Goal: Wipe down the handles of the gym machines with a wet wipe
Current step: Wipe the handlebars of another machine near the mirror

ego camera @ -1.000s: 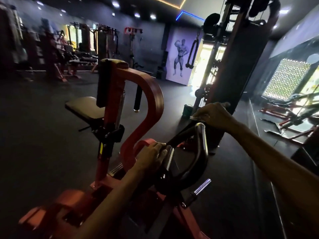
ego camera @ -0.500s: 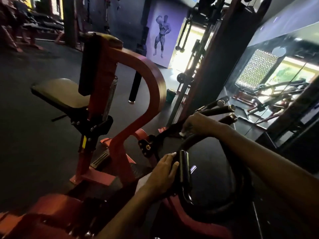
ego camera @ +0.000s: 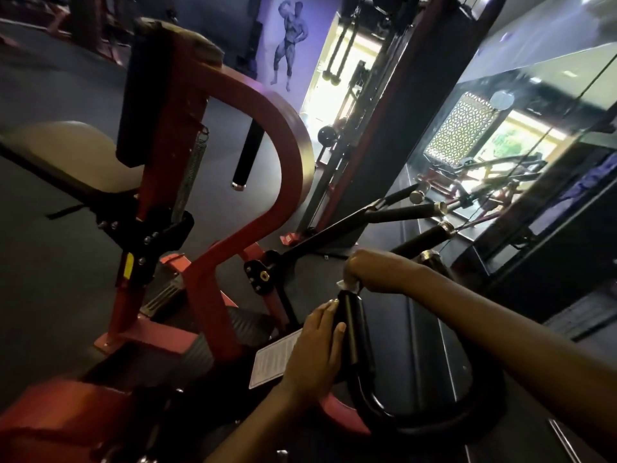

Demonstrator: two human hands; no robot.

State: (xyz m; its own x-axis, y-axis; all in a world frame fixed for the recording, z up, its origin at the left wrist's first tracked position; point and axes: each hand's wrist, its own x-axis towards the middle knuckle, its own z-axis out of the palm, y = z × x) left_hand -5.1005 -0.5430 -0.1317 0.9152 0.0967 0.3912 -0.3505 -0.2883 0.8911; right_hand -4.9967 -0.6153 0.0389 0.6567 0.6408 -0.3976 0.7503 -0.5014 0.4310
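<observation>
In the head view, the left hand is curling round the near black handle of the red gym machine, thumb on top. The right hand is closing on a white wet wipe, pressing it at that handle's far end. More black grips are jutting out further right.

Single head view, forward-down, close over red machine.
</observation>
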